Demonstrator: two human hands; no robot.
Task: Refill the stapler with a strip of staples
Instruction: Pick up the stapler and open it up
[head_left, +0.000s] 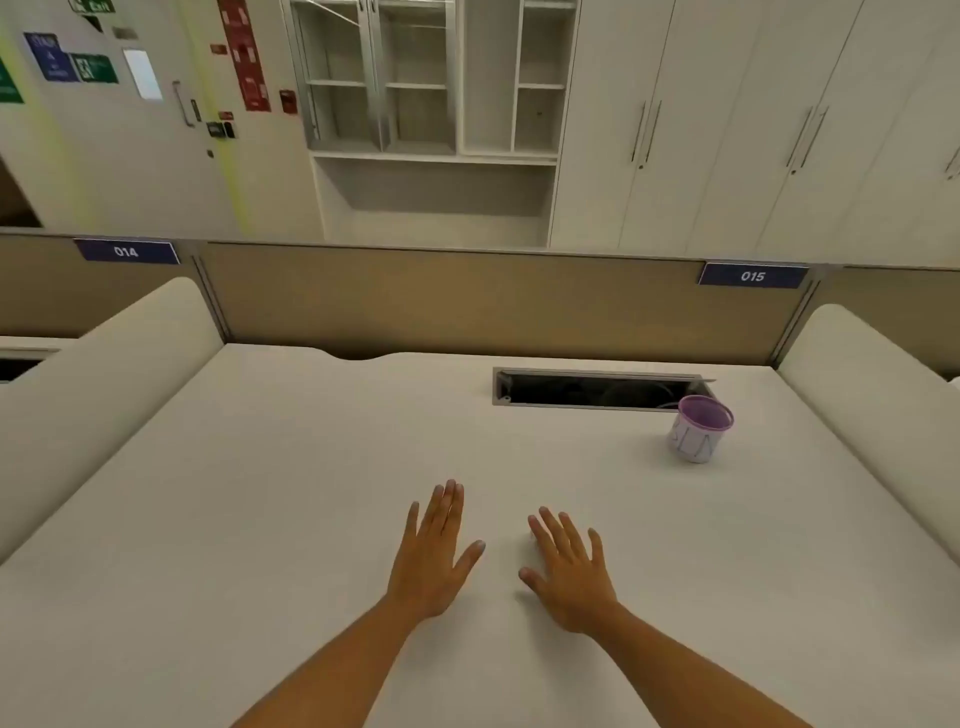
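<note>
My left hand lies flat, palm down, on the white desk, fingers straight and slightly apart. My right hand rests flat beside it, about a hand's width to the right, fingers spread. Neither hand holds anything. No stapler and no strip of staples shows anywhere in the view.
A small cup with a purple rim stands at the back right of the desk, just in front of an open cable slot. Padded white dividers flank both sides. A tan partition closes the back; cabinets stand beyond it.
</note>
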